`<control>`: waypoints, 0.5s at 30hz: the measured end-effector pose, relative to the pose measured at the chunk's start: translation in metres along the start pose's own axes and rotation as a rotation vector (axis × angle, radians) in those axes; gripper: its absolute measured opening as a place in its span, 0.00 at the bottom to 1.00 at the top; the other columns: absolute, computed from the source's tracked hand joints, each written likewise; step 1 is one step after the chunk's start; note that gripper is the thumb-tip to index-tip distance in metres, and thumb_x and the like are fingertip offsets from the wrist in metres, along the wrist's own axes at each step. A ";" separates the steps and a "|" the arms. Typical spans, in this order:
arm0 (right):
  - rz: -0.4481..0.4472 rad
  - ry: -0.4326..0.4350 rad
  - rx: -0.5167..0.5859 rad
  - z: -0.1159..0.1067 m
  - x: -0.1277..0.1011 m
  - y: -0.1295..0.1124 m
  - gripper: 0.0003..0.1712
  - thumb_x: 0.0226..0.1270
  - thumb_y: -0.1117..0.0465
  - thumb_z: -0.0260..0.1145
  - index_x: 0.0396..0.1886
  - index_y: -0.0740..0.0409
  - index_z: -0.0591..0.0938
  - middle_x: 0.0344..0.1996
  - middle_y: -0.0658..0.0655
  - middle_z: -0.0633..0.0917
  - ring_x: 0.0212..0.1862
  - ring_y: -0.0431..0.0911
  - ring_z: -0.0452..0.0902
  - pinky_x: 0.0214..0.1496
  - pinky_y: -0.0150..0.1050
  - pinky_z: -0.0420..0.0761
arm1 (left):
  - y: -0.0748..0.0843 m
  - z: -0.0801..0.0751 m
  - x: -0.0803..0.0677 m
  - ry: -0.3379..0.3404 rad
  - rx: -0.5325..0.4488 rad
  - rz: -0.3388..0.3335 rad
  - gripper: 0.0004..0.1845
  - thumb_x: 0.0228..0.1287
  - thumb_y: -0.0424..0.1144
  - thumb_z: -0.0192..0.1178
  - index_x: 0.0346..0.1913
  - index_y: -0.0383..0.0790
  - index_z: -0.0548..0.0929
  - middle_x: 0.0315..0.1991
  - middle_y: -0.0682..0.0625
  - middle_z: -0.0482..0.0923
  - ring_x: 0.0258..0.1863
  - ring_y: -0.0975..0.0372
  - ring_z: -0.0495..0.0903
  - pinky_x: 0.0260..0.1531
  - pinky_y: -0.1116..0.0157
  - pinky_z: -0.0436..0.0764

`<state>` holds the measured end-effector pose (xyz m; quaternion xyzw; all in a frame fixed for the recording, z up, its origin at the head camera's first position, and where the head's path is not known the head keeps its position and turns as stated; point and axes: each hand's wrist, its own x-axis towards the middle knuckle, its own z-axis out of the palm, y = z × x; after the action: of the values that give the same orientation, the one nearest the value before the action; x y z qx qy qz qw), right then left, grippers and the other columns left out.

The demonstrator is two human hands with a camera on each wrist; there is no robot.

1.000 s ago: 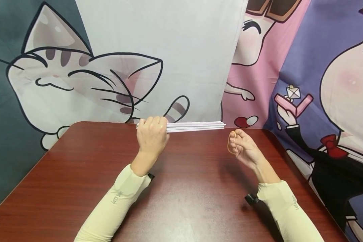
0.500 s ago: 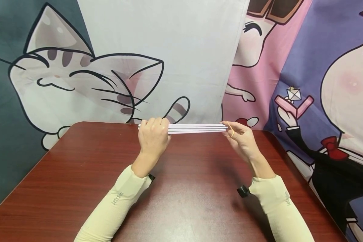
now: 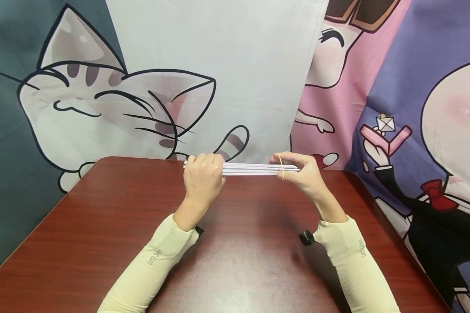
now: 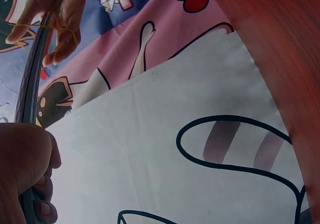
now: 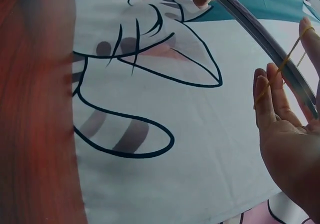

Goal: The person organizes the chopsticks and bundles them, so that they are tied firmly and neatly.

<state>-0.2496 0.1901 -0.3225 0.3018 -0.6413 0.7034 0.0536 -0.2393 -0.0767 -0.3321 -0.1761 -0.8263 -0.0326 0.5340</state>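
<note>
Left hand [image 3: 202, 180] fisted in a firm grip, right hand [image 3: 302, 174] raised (fingers spread straight).

Hidden and cut-off parts.
The left hand [image 3: 202, 181] covers the part of the strips [image 3: 254, 168] it grips; their number cannot be told. The right hand [image 3: 303, 176] hides the far side of the band [image 3: 281, 167]. In the left wrist view the left hand [image 4: 22, 171] is cut by the frame's edge, and the table [image 4: 280, 58] is blurred. In the right wrist view the strips [image 5: 260, 38] run out of frame at the top.
</note>
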 end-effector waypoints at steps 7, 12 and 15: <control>0.027 -0.136 -0.234 0.000 0.011 -0.014 0.25 0.45 0.76 0.77 0.48 0.70 0.85 0.41 0.55 0.88 0.45 0.46 0.83 0.44 0.33 0.81 | 0.003 -0.001 0.000 -0.013 0.004 0.014 0.10 0.42 0.27 0.62 0.18 0.40 0.71 0.15 0.47 0.71 0.18 0.52 0.72 0.21 0.58 0.65; 0.033 -0.183 -0.307 0.003 0.015 -0.019 0.26 0.44 0.76 0.78 0.48 0.70 0.85 0.42 0.55 0.87 0.44 0.47 0.81 0.41 0.33 0.80 | 0.004 -0.002 0.000 -0.011 0.007 0.014 0.11 0.41 0.26 0.62 0.17 0.40 0.70 0.14 0.47 0.70 0.17 0.53 0.71 0.20 0.58 0.64; 0.028 -0.153 -0.313 0.005 0.014 -0.019 0.27 0.43 0.78 0.78 0.48 0.67 0.86 0.41 0.55 0.87 0.42 0.46 0.82 0.40 0.33 0.81 | 0.004 -0.003 0.000 -0.002 0.006 0.014 0.12 0.40 0.26 0.62 0.17 0.40 0.69 0.14 0.47 0.69 0.17 0.52 0.71 0.20 0.59 0.64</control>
<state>-0.2502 0.1847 -0.2988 0.3335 -0.7492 0.5707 0.0412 -0.2357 -0.0737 -0.3315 -0.1802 -0.8258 -0.0263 0.5337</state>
